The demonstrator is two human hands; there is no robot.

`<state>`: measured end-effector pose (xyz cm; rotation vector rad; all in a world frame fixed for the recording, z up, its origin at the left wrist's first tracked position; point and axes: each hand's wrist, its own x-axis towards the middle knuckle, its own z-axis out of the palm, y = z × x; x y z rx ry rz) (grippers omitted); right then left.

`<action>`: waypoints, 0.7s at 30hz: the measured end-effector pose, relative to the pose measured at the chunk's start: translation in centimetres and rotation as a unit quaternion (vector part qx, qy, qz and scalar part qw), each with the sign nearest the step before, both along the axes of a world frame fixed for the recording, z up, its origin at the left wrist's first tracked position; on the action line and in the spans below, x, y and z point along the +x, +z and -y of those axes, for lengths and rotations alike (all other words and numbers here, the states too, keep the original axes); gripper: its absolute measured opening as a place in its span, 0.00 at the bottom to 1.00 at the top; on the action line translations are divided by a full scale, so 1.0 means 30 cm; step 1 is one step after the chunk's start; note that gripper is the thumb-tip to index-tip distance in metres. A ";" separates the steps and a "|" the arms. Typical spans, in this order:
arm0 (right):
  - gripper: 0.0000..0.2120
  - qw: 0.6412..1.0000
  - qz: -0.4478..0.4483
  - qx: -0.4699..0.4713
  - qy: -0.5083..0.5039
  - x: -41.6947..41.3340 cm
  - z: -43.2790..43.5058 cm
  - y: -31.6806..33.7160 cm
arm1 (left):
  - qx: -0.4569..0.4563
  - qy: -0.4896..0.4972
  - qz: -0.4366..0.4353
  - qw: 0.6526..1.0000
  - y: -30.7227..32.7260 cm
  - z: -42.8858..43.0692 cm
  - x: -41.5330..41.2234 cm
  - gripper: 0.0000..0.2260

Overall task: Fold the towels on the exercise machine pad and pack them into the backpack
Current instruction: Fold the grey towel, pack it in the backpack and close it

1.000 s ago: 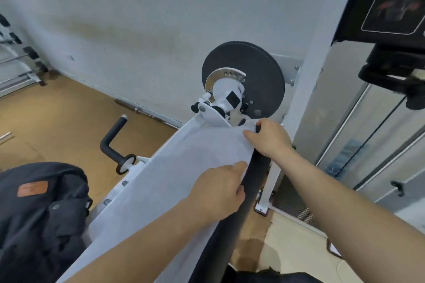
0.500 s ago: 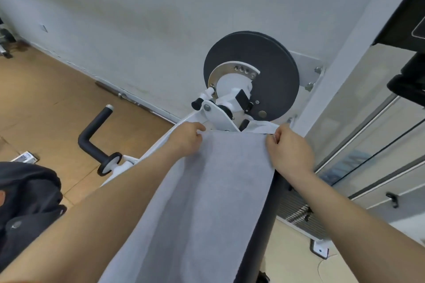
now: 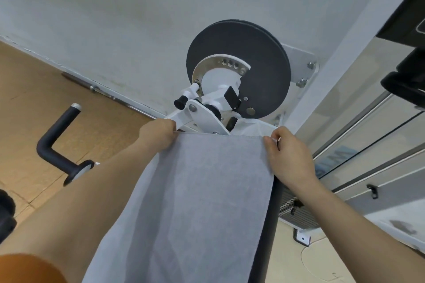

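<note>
Item: grey towel (image 3: 202,202), draped lengthwise on black machine pad (image 3: 268,236). My left hand (image 3: 158,133) and right hand (image 3: 288,158): fingers pinching far corners. Soft, light, limp, I judge; hold corners taut. Backpack unseen.

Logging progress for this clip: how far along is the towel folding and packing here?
Early. Nothing looks finished: the grey towel lies lengthwise along the black pad. In hand: the left hand and right hand pinch its far corners near the machine's black disc, seemingly lining up a fold. Left: finishing the folds and packing; the backpack isn't clearly visible.
</note>
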<state>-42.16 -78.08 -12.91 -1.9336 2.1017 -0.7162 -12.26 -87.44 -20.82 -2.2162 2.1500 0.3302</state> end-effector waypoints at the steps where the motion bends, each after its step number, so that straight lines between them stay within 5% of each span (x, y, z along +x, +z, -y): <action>1: 0.09 1.000 0.006 -0.001 0.003 -0.005 0.008 0.002 | -0.020 0.005 -0.006 1.000 -0.001 -0.001 0.003 0.08; 3: 0.09 1.000 0.027 -0.004 0.004 -0.016 0.031 0.007 | -0.079 0.032 -0.056 0.995 -0.002 -0.002 0.007 0.09; 6: 0.08 0.999 0.045 -0.015 0.018 -0.034 0.065 0.031 | -0.108 0.119 -0.243 0.957 0.014 -0.004 0.021 0.08; 10: 0.08 0.979 0.193 -0.042 0.045 -0.042 0.079 0.159 | -0.126 0.220 -0.525 0.812 0.112 -0.042 0.044 0.07; 14: 0.08 0.926 0.332 -0.044 0.171 0.034 -0.025 0.362 | -0.128 0.261 -0.637 0.714 0.274 -0.137 0.116 0.11; 17: 0.08 0.897 0.332 0.004 0.293 0.132 -0.188 0.414 | -0.124 0.281 -0.611 0.729 0.347 -0.256 0.205 0.08; 21: 0.07 0.878 0.185 0.045 0.439 0.259 -0.375 0.356 | -0.039 0.317 -0.488 0.812 0.367 -0.473 0.339 0.03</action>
